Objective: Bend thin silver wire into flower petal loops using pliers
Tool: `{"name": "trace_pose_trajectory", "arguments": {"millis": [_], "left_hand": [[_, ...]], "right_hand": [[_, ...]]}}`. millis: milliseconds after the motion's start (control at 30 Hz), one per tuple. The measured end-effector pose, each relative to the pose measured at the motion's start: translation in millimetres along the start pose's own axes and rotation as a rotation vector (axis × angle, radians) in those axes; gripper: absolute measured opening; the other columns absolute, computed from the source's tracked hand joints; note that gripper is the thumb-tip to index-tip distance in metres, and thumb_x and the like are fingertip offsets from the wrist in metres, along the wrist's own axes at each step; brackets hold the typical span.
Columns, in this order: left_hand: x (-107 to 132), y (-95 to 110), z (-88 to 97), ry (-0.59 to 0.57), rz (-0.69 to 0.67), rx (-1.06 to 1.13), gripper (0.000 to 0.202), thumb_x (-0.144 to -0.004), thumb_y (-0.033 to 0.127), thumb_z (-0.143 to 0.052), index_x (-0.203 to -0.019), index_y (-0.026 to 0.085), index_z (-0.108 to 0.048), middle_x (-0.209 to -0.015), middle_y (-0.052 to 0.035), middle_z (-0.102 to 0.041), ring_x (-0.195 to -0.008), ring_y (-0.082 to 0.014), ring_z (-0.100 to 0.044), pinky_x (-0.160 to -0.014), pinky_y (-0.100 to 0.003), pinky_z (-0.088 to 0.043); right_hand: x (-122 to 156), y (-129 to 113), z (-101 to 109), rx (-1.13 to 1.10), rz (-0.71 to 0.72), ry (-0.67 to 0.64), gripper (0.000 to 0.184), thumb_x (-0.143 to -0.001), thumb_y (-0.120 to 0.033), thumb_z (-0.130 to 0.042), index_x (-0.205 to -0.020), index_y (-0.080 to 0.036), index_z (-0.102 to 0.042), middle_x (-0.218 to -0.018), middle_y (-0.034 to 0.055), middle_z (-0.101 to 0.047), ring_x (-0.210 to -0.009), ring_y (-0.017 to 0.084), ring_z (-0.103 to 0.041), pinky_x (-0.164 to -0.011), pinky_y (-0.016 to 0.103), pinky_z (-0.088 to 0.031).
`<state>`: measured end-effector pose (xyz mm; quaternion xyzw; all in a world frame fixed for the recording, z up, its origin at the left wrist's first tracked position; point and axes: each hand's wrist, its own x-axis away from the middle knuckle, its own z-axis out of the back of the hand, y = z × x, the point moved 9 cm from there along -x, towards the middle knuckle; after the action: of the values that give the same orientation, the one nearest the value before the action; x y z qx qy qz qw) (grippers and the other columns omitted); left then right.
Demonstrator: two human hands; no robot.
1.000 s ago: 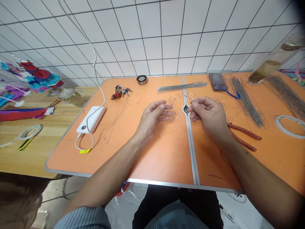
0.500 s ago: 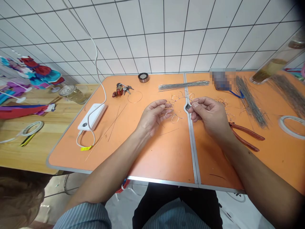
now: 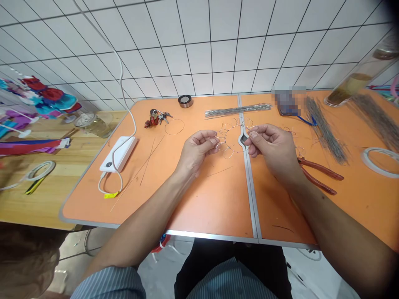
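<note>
A thin wire ring with small petal-like loops (image 3: pixel 229 156) is held up between both hands, above the orange table (image 3: pixel 215 203). My left hand (image 3: pixel 195 151) pinches a loop on the ring's left side between thumb and fingers. On the opposite side, my right hand (image 3: pixel 274 146) is closed with thumb against forefinger, gripping the ring's right edge; its fingers hide that part of the wire. Pliers with red-brown handles (image 3: pixel 322 169) lie just beyond my right wrist. Behind the hands rests a bundle of straight wires (image 3: pixel 238 110).
To the left are a white power bank (image 3: pixel 118 154) with a cable, keys (image 3: pixel 160 117) and a wire hoop. A tape roll (image 3: pixel 185 101) sits near the tiled wall. More wire bundles (image 3: pixel 327 131), a glass bottle (image 3: pixel 349 89) and a white tape ring (image 3: pixel 378 165) are at right.
My left fingers have drawn closer together on the wire loop; they were more spread before. My right hand keeps its grip. The whole view has shifted slightly.
</note>
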<state>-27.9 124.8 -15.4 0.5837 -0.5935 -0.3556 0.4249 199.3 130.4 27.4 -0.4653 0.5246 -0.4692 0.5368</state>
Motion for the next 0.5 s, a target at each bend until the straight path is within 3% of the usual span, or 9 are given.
{"name": "trace_pose_trajectory", "arguments": {"millis": [333,500], "left_hand": [[0.4,2.5,1.8,0.007,-0.019,-0.091,0.032,-0.075,0.033,-0.097,-0.1,0.02,-0.081,-0.093,-0.0027,-0.079,-0.085,-0.0156,-0.074,-0.078,-0.029,-0.06],[-1.0,1.9,4.4,0.017,-0.033,-0.107,0.029,-0.075,0.038,-0.097,-0.088,0.019,-0.08,-0.086,-0.0027,-0.077,-0.08,-0.0143,-0.072,-0.074,-0.028,-0.06]], "right_hand": [[0.7,0.0,-3.3,0.04,0.005,-0.012,0.014,-0.096,-0.033,-0.084,-0.092,-0.024,-0.075,-0.079,0.0026,-0.078,-0.058,0.013,-0.066,-0.054,0.026,-0.058],[1.0,2.8,-5.0,0.05,0.009,-0.019,0.011,-0.097,-0.031,-0.082,-0.094,-0.023,-0.075,-0.08,0.0021,-0.079,-0.058,0.012,-0.067,-0.054,0.024,-0.059]]}}
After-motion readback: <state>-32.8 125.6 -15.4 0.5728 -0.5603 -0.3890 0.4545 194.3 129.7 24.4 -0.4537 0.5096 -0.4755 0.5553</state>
